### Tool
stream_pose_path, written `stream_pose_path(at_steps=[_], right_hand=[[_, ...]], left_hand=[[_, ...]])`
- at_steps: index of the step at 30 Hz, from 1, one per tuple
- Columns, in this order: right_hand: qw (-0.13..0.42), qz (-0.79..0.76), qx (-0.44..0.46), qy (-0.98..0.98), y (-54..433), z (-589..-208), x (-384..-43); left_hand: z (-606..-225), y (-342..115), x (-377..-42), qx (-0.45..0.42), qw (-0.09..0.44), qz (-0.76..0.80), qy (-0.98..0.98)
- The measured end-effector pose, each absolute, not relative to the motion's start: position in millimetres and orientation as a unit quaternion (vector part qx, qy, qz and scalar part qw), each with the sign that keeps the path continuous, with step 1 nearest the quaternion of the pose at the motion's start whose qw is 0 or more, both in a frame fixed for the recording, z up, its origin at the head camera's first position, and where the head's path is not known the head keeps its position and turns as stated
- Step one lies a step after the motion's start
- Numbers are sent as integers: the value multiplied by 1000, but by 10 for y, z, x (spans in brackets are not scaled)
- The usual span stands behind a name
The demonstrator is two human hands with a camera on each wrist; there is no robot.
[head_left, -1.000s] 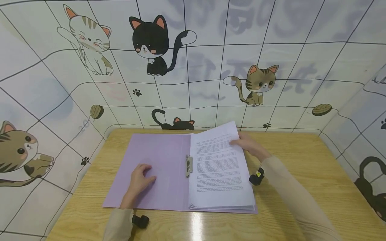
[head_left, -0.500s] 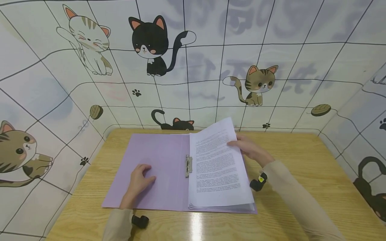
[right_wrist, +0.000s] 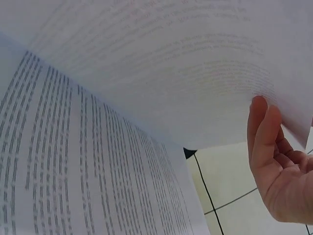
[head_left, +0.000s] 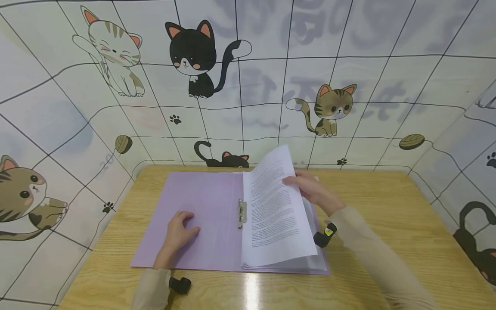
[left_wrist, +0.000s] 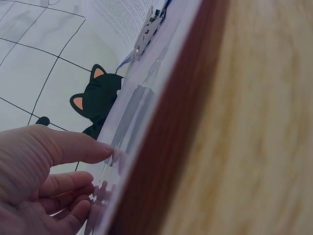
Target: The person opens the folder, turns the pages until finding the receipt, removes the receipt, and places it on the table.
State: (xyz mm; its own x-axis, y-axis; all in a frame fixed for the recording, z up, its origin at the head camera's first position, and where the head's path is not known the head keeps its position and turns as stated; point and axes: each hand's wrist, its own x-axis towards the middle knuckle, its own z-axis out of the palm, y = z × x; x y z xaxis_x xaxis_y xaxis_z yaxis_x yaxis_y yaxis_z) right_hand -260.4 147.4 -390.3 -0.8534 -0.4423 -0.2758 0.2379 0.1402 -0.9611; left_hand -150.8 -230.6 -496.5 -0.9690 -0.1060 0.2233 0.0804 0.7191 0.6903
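A purple folder lies spread flat on the wooden table, with a metal clip at its spine. Printed sheets are stacked on its right half. My right hand pinches the right edge of the top sheet, thumb in front and fingers behind, and the sheet curves up off the stack. From the right wrist view, the fingers press on the back of that sheet, with another printed page beneath. My left hand rests on the folder's left cover, fingers loosely bent; its fingertips touch the glossy surface in the left wrist view.
The wooden table extends to both sides of the folder. Behind and beside it stand walls covered with cartoon cats and grid lines. A black wrist camera is on the left wrist, another on the right.
My right hand has moved left with the top sheet, which lifts and curls further, uncovering the pages under its right side. My left hand has stayed in place.
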Motion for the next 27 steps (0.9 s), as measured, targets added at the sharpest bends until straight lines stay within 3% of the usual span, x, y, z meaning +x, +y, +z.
stream_pose_path(at_steps=[14,27], right_hand=[[268,-668,-98,688,1174,-3797,-2481],[260,-683,-108,673,862,-3820,-2405]], left_hand=[[-4973,-2331,-1512,10,107,-379,-919],[-4978,-2318,-1511,-6,130,-378,-917]])
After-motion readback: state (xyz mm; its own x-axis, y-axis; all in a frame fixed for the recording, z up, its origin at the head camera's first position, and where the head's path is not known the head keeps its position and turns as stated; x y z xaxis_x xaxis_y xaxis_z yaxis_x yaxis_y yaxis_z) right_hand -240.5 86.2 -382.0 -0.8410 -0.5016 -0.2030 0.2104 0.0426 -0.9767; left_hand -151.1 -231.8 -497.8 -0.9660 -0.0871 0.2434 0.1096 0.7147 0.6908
